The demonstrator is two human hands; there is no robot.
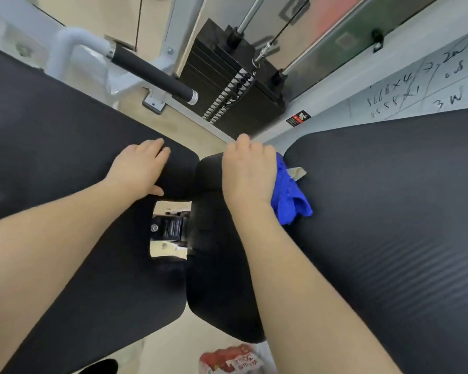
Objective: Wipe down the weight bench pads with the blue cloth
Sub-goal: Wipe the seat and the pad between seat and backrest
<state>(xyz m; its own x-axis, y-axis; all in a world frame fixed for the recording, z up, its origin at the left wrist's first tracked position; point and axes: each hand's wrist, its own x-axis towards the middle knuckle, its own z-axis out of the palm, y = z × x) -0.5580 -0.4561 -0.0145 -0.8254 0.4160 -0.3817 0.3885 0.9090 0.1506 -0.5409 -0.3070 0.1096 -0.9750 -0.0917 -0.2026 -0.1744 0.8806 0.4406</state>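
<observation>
Blue cloth [289, 195] sits bunched under my right hand [247, 171], whose grip is curled round it, pressing it against the middle pad [216, 279] beside the right pad [389, 211]. My left hand [141, 168] rests flat, fingers relaxed, on the left pad [52, 130]. Behind stands a weight stack [227, 85].
</observation>
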